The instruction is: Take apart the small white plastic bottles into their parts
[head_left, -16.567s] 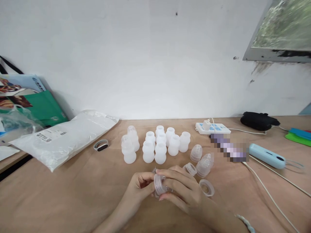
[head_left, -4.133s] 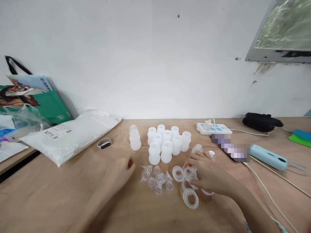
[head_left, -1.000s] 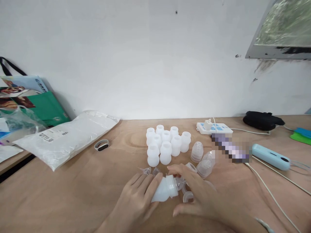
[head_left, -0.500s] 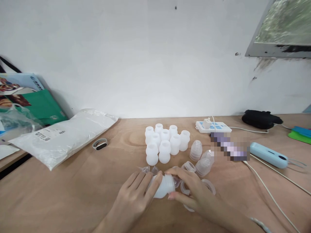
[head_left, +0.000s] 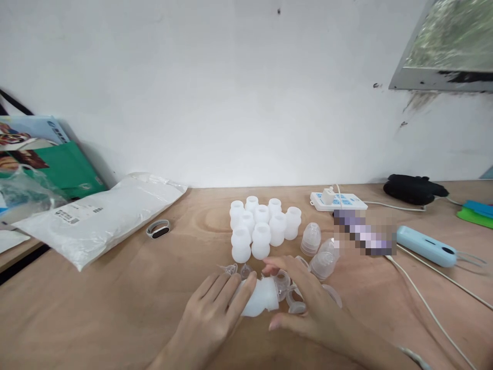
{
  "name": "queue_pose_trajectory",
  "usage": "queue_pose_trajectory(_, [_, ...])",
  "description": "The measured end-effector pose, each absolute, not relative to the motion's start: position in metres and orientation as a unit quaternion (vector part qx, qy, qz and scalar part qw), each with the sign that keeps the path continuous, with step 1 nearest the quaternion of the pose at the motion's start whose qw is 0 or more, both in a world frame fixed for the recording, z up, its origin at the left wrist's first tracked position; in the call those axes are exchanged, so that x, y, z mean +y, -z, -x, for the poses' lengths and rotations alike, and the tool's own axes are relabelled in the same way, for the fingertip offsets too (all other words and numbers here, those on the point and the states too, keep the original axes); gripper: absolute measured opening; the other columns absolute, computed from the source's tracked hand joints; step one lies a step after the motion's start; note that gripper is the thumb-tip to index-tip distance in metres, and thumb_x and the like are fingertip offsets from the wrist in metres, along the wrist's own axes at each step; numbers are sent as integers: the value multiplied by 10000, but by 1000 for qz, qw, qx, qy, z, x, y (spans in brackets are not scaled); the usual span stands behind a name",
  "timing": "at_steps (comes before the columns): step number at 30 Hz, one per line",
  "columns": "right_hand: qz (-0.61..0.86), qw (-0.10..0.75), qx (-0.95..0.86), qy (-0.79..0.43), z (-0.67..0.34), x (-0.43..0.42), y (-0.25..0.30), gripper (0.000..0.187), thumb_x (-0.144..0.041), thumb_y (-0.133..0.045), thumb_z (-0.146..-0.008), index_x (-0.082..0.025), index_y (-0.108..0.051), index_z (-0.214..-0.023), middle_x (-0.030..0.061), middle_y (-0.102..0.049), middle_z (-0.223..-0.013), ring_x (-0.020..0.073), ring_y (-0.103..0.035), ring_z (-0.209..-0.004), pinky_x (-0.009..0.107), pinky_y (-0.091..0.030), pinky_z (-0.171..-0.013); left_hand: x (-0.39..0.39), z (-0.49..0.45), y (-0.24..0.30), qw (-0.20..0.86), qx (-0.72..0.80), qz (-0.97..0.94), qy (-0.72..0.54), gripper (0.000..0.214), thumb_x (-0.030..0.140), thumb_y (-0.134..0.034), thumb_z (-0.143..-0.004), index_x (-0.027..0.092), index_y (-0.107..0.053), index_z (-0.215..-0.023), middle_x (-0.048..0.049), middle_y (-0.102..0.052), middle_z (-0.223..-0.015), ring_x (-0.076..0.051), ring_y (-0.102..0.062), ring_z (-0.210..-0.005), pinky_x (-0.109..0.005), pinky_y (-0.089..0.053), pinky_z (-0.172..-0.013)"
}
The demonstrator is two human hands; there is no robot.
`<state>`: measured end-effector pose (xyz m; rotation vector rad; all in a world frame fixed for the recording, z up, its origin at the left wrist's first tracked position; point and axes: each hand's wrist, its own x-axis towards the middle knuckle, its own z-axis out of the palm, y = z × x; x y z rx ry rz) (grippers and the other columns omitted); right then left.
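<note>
A milky-white baby bottle (head_left: 254, 299) lies on its side at the table's front, and my left hand (head_left: 215, 306) is closed over its base end. At the bottle's mouth, facing right, sits a clear rounded part (head_left: 282, 283) that looks like a teat. My right hand (head_left: 308, 298) is open around that end, thumb and fingers wide apart and off the bottle. Clear ring collars (head_left: 332, 296) lie partly hidden under and beside the right hand. Two clear teats (head_left: 245, 271) rest just behind the left fingers.
Behind my hands stands a cluster of several white bottles (head_left: 261, 241). Clear domed caps (head_left: 310, 239) are to their right. Farther right are a power strip (head_left: 346, 201), a blurred phone, a light-blue device (head_left: 425, 246) and cables. A wristband (head_left: 158, 229) and white parcel (head_left: 103, 218) lie left.
My right hand has loosened from the bottle's neck, and its fingers have spread apart. The clear part at the mouth shows more fully. My left hand stays on the bottle.
</note>
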<state>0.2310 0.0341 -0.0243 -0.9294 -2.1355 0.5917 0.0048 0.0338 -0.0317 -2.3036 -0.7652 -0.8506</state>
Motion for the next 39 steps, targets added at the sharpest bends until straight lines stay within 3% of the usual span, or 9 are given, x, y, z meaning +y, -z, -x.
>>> queue_pose_trajectory(4, [361, 360, -832, -220, -233, 37, 27, 231, -360, -651, -909, -224, -614, -1091, 45, -683, -942, 212, -612, -877, 348, -503, -778, 34, -4, 32, 282, -291, 859, 314, 307, 36, -408, -952, 117, -631, -1146, -59, -757, -857, -179, -686, -702, -302, -501, -701])
queue_pose_trajectory(8, [326, 400, -837, -180, -233, 38, 29, 463, -433, -721, -839, -213, -558, -1213, 80, -669, -1079, 247, -596, -994, 400, -495, -863, 34, -5, 31, 278, -291, 858, 319, 312, 58, -363, -974, 103, -632, -1125, -67, -755, -842, -184, -682, -694, -306, -494, -689])
queue_pose_trajectory(13, [336, 370, -848, -177, -233, 36, 28, 216, -297, -621, -932, -226, -596, -1135, 61, -682, -998, 213, -614, -915, 345, -522, -783, 33, -5, 30, 277, -292, 857, 322, 287, 68, -391, -971, 105, -627, -1129, -64, -748, -838, -185, -680, -700, -303, -480, -680])
queue_pose_trajectory(18, [341, 367, -853, -144, -232, 33, 24, 499, -406, -715, -857, -227, -525, -1283, 87, -680, -1132, 234, -638, -989, 355, -549, -813, 35, -6, 30, 274, -292, 857, 325, 303, 69, -358, -969, 99, -623, -1112, -60, -749, -809, -188, -683, -672, -309, -481, -667])
queue_pose_trajectory(22, [322, 361, -868, -108, -233, 32, 20, 283, -328, -646, -919, -218, -585, -1173, 73, -712, -1046, 214, -661, -918, 344, -562, -791, 36, -5, 31, 251, -285, 865, 327, 287, 124, -377, -964, 110, -598, -1147, -70, -763, -823, -198, -695, -661, -304, -495, -615])
queue_pose_trajectory(28, [259, 468, -845, 5, -241, 34, 22, 374, 2, -464, -894, -227, -587, -1163, 95, -671, -1111, 211, -648, -1008, 373, -557, -836, 39, 5, 28, 31, -416, 820, 392, 308, 291, -596, -856, 210, -566, -1152, -53, -764, -924, -240, -727, -745, -321, -574, -627])
queue_pose_trajectory(31, [274, 479, -834, 10, -243, 37, 24, 366, -14, -498, -898, -218, -568, -1194, 110, -651, -1124, 221, -637, -1028, 377, -567, -835, 54, 15, 34, -137, -547, 700, 438, 337, 424, -601, -892, 228, -538, -1158, -45, -744, -991, -254, -725, -863, -336, -595, -677])
queue_pose_trajectory(34, [281, 470, -837, 1, -242, 38, 26, 305, -75, -527, -925, -211, -559, -1196, 116, -646, -1118, 225, -639, -1012, 379, -573, -824, 82, 25, 50, -238, -571, 617, 486, 442, 486, -466, -953, 225, -430, -1308, -125, -586, -1354, -304, -542, -1285, -448, -516, -972])
queue_pose_trajectory(39, [291, 458, -840, -4, -242, 40, 30, 294, -112, -557, -927, -213, -555, -1203, 112, -649, -1124, 235, -640, -1016, 392, -569, -834, 131, 28, 75, -309, -530, 615, 496, 490, 464, -474, -942, 220, -309, -1334, -170, -470, -1457, -294, -457, -1368, -482, -411, -1093])
